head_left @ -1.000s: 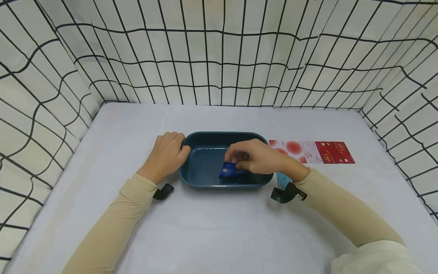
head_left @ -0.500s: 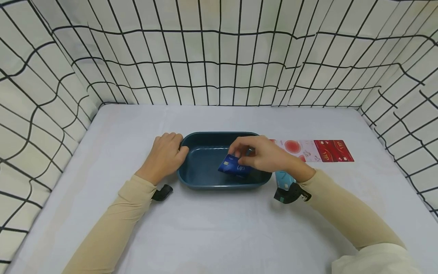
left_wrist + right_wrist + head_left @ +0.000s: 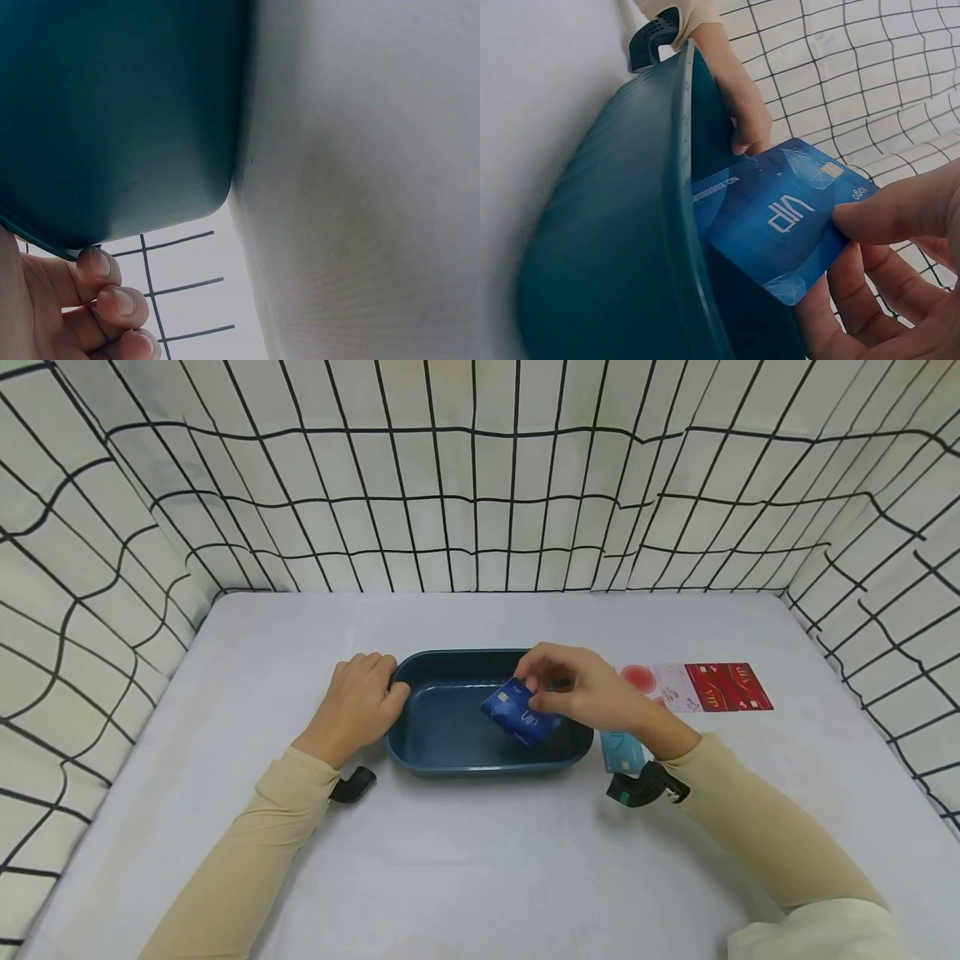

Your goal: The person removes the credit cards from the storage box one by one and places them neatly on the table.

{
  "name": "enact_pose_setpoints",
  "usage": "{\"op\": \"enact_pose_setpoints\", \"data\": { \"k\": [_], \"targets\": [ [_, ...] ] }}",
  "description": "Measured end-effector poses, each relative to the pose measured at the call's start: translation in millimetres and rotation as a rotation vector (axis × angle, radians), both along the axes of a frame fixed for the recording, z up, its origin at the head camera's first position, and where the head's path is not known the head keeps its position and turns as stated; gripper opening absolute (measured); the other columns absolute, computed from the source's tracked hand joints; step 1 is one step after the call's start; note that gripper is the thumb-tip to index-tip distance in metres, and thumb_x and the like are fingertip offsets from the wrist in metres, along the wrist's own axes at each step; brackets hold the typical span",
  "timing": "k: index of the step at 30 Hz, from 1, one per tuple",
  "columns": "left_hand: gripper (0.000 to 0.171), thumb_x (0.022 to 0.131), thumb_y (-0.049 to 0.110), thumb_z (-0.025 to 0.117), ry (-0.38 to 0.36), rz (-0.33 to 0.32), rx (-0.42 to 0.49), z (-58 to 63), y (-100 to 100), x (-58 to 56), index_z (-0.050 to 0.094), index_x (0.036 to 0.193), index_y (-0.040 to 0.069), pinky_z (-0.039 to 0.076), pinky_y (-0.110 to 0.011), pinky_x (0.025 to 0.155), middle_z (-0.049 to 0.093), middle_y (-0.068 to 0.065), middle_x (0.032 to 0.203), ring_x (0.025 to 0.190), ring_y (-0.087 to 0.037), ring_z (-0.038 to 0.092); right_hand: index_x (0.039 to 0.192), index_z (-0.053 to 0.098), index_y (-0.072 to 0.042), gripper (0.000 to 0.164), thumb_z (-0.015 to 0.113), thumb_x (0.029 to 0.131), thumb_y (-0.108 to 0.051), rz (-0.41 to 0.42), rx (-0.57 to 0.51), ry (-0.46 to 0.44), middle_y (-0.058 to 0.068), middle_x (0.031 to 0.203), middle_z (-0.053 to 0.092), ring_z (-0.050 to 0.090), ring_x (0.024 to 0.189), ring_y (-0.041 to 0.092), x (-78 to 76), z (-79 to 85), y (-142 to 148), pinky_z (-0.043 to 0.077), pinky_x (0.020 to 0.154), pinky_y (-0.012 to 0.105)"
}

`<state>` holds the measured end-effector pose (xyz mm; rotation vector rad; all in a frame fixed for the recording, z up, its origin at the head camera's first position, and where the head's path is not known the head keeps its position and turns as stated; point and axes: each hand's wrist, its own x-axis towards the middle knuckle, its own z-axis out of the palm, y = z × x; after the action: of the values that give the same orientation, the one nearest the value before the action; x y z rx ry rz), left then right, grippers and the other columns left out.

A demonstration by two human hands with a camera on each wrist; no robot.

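Observation:
A dark teal oval tray (image 3: 450, 752) stands on the white table. At its left end, my left hand (image 3: 356, 706) grips the rim, thumb on the inner side; curled fingers (image 3: 116, 304) show just under the rim in the left wrist view. My right hand (image 3: 592, 689) pinches a blue plastic card (image 3: 517, 714) marked "VIP" between thumb and fingers, over the right half of the tray. The card slants, its lower part overlapping the tray's inside. The right wrist view shows the card (image 3: 780, 214) with its gold chip near the thumb.
Right of the tray lie red VIP cards (image 3: 727, 687) beside pink patterned cards (image 3: 678, 685), partly covered by the right hand. A light blue card (image 3: 622, 752) lies under the right wrist. Black grid mesh (image 3: 480, 527) before white cloth encloses the back and sides.
The right hand has raised the blue card slightly and shifted a little to the right, so more of its face shows. The left hand keeps its grip on the rim.

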<state>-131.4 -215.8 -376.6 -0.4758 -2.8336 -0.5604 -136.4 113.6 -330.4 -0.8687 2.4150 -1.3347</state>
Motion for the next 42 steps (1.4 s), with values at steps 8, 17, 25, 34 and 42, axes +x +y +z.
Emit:
{"op": "enact_pose_setpoints", "data": {
  "k": [8,17,25,34,42],
  "targets": [
    [0.02,0.094,0.018,0.044,-0.004,0.001,-0.014,0.6,1.0,-0.1,0.053,0.079,0.008,0.029,-0.038,0.071,0.05,-0.008,0.073,0.073,-0.028,0.047,0.123,0.062,-0.012,0.032,0.07,0.093,-0.002,-0.096,-0.09,-0.042,0.007,0.104,0.06,0.062,0.099,0.025,0.7,-1.7,12.5,0.056,0.085,0.024],
    [0.019,0.093,0.017,0.043,-0.014,0.009,-0.018,0.2,0.1,-0.8,0.052,0.078,0.008,0.028,-0.038,0.071,0.05,-0.008,0.073,0.073,-0.028,0.046,0.123,0.06,-0.009,0.034,0.07,0.092,0.0,-0.154,-0.159,-0.059,0.006,0.103,0.058,0.06,0.099,0.023,3.6,-1.3,21.9,0.056,0.083,0.023],
    [0.019,0.092,0.016,0.043,0.007,0.006,-0.011,-1.2,1.0,-1.4,0.05,0.075,0.009,0.026,-0.036,0.069,0.047,-0.007,0.07,0.07,-0.027,0.044,0.122,0.057,-0.007,0.031,0.067,0.094,0.0,-0.181,-0.219,-0.08,0.004,0.102,0.056,0.061,0.095,0.021,4.8,-4.7,33.1,0.06,0.08,0.027],
    [0.018,0.091,0.015,0.043,0.005,0.006,-0.016,-0.3,1.7,-1.6,0.05,0.076,0.009,0.026,-0.036,0.069,0.048,-0.007,0.07,0.07,-0.027,0.044,0.119,0.055,-0.013,0.028,0.062,0.094,-0.002,-0.238,-0.289,-0.144,0.001,0.101,0.056,0.06,0.092,0.02,2.2,-13.4,49.7,0.059,0.08,0.028],
    [0.018,0.091,0.015,0.044,0.007,0.009,-0.015,-0.2,2.9,-1.7,0.05,0.076,0.008,0.026,-0.036,0.069,0.047,-0.007,0.07,0.07,-0.027,0.045,0.117,0.054,-0.017,0.028,0.063,0.094,-0.003,-0.279,-0.303,-0.176,0.002,0.106,0.056,0.058,0.103,0.024,2.7,-14.5,62.4,0.059,0.084,0.027]
  ]
}}
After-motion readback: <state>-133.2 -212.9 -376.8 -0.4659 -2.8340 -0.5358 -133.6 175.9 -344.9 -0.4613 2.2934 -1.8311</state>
